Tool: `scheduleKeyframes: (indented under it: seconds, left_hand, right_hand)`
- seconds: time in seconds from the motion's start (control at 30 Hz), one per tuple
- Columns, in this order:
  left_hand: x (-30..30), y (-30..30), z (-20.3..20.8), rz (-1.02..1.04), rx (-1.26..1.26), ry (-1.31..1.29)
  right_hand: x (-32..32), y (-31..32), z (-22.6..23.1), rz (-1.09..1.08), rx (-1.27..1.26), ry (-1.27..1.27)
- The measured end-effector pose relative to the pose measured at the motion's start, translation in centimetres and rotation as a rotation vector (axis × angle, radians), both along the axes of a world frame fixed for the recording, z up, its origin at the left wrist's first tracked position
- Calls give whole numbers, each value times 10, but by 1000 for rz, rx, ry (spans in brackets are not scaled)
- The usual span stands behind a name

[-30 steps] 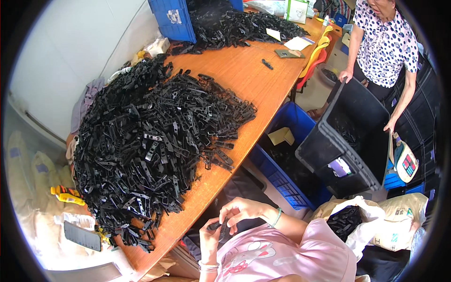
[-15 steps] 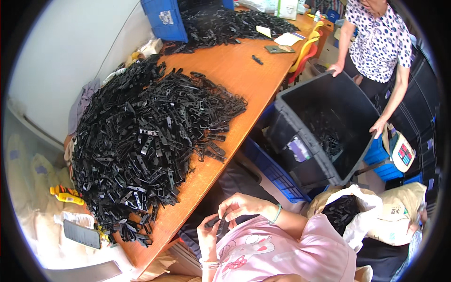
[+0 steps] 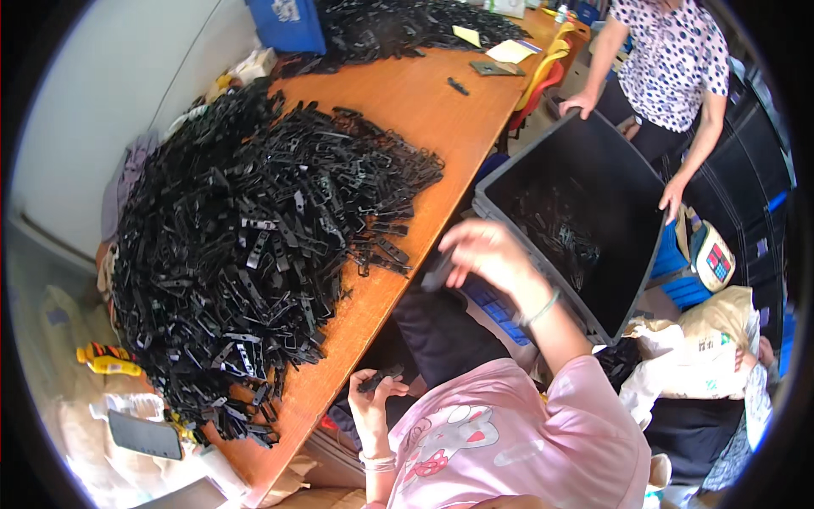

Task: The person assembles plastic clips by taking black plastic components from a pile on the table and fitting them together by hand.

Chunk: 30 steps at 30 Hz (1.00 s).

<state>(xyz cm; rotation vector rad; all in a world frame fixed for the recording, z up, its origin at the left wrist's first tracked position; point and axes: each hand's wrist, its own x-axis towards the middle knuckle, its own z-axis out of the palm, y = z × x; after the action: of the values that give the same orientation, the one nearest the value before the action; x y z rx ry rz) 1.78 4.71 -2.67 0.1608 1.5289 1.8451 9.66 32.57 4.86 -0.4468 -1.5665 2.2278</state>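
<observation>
My left hand (image 3: 371,405), in front of my pink shirt, is closed around small black plastic clip pieces (image 3: 381,378). My right hand (image 3: 496,259) is raised between the table edge and a black tub, blurred by motion. At its fingertips is a black plastic clip (image 3: 437,272), also smeared; the exact grip is hard to see. A large heap of black clips (image 3: 263,220) covers the near part of the wooden table (image 3: 398,93). The black tub (image 3: 623,246) is tilted, with loose black clips (image 3: 564,242) inside.
A person in a spotted shirt (image 3: 666,72) grips the tub's rim. More black pieces (image 3: 390,30) and a blue bin (image 3: 288,25) are at the far end. A phone (image 3: 144,433) and yellow bottle (image 3: 108,360) are at left; a pale sack (image 3: 708,360) is at right.
My right hand has moved apart from my left, up and to the right, with a clip at its fingertips. The tub has shifted slightly up and left in view.
</observation>
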Motion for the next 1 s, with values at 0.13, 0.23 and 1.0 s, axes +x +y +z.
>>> scheduleKeyframes:
  seconds: [0.13,0.23,1.0]
  left_hand:
    - [0,-1,14,-23,-65,4]
    - [-1,-10,17,-32,-34,0]
    - [-27,8,30,-117,-85,549]
  right_hand:
    - [-23,-64,-34,442,-131,-121]
    - [-34,-89,-43,595,-183,-94]
    - [-24,-95,-59,345,-281,37]
